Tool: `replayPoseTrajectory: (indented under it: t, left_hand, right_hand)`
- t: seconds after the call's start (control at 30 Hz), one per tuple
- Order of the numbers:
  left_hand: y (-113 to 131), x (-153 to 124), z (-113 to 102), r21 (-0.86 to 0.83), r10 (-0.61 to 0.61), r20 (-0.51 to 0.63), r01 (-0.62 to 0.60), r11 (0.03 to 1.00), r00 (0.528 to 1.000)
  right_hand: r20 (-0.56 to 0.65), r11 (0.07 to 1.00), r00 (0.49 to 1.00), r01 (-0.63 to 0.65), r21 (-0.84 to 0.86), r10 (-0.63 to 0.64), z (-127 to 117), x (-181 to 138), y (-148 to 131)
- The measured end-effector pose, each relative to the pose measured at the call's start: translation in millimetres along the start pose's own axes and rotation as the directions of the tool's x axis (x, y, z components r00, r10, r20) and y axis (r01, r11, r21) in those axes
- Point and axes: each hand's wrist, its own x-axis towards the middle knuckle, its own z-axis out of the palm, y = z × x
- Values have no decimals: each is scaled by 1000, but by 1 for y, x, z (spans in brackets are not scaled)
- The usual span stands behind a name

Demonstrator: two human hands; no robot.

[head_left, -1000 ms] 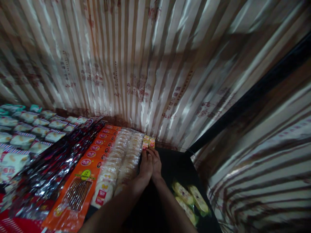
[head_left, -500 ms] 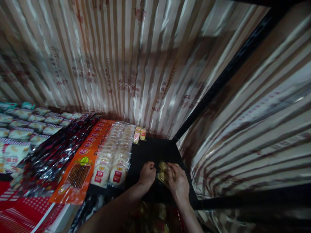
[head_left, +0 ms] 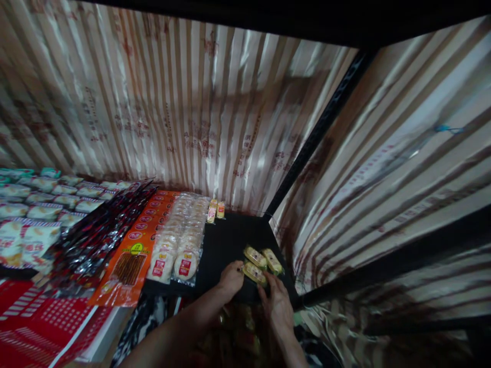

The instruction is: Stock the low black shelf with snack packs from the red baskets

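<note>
Three small yellow-wrapped snack packs lie close together on the black shelf (head_left: pixel 220 240): a near pack (head_left: pixel 253 274), one behind it (head_left: pixel 255 257) and one to the right (head_left: pixel 272 260). My left hand (head_left: pixel 231 278) is closed, its fingertips by the left end of the near pack. Whatever it may hold is hidden. My right hand (head_left: pixel 276 301) has its thumb and fingers apart, with the fingertips at the right end of the near pack. Dimly, more yellow-wrapped packs (head_left: pixel 247 319) show below the shelf edge between my forearms.
Left of the bare shelf part are rows of round packaged cakes (head_left: pixel 185 266), an orange snack bag (head_left: pixel 132 266), dark shiny packets (head_left: pixel 103 230) and white bags (head_left: pixel 34 240). Two small packs (head_left: pixel 216 209) stand at the back. A red basket (head_left: pixel 49 317) is lower left; a black post (head_left: pixel 307 148) rises right.
The yellow packs, partly covered by my right hand before, now lie in plain sight. My right hand has drawn back toward me, and my left hand is now at the near pack's left end.
</note>
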Motion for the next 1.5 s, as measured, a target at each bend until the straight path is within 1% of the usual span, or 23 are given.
replayPoseTrajectory:
  t: [0.2,0.3,0.43,0.53,0.7,0.8,0.87,1.0,1.07,1.13,1.23,1.3,1.33,1.5]
  left_hand:
    - [-5,-10,-5,-9,-24,-44,23,1000,999]
    - [-6,-12,-11,-9,-1,-67,1,1000,998]
    - [-1,-13,-25,13,84,-91,-83,996,992]
    - [7,-16,-37,44,157,-117,-153,987,981]
    - [13,-27,-57,201,351,-151,-319,926,924]
    - [10,-32,-64,154,431,-139,-411,899,892]
    - [7,-33,-68,80,443,-129,-436,897,887]
    - [2,-31,-70,-58,373,-162,-386,921,914]
    - [-1,-29,-69,-173,285,-178,-315,933,942]
    - [-4,-29,-64,-331,164,-165,-211,920,973]
    - [-8,-32,-56,-552,-15,-107,-47,832,994]
    - [-9,-35,-51,-632,-111,-76,38,774,991]
    - [-8,-36,-49,-658,-143,-64,66,750,988]
    - [-3,-36,-42,-759,-222,-7,139,636,975]
  right_hand:
    - [10,970,999,-37,241,36,2,-7,-7]
    - [32,939,997,-82,334,76,2,-9,-16]
    - [79,877,987,-162,453,142,2,-6,-29]
    - [111,825,982,-189,533,153,1,-2,-38]
    - [150,753,978,-209,624,148,-6,8,-48]
    - [193,732,972,-226,643,132,-16,15,-57]
    - [231,730,966,-243,639,119,-24,20,-63]
    - [312,719,944,-289,632,106,-38,32,-72]
    - [345,705,930,-326,630,122,-42,38,-75]
    - [361,696,921,-356,624,148,-44,42,-79]
    - [386,686,908,-384,618,161,-44,45,-84]
    - [398,660,904,-396,639,157,-40,43,-87]
    - [399,639,903,-403,655,159,-37,42,-88]
    - [394,529,911,-394,752,118,-13,33,-92]
